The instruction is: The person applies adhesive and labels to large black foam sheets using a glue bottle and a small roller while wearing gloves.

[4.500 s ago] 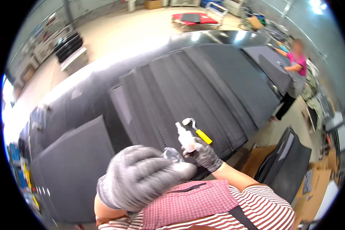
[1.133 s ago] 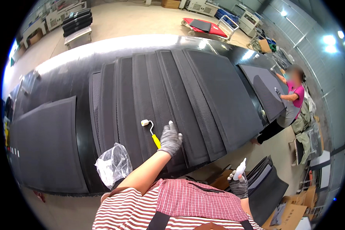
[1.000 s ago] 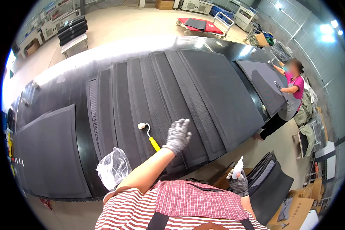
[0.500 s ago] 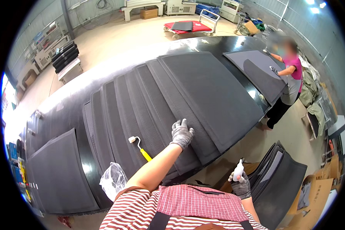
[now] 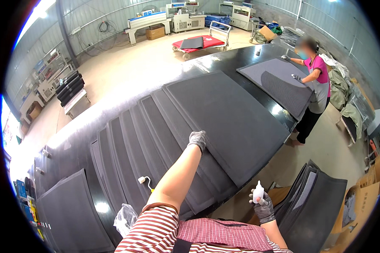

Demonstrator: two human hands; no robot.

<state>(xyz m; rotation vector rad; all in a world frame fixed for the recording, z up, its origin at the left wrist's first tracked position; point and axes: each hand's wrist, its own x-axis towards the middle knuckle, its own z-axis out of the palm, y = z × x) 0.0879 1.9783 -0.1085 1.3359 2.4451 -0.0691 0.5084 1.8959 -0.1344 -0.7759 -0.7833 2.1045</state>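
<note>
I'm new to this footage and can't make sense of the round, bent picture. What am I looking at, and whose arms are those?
It comes from a wide fisheye camera on a person's head, looking down, so straight edges bend. The arms rising from the lower edge are that person's own. The gloved left hand reaches out and rests on overlapping dark mats spread on a long black table. The gloved right hand holds a small white bottle. A small roller lies on the mats. A co-worker handles another mat.

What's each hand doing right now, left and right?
Left hand: gloved, palm down on the dark mats, holding nothing.
Right hand: gloved, closed around a small white bottle.
</note>
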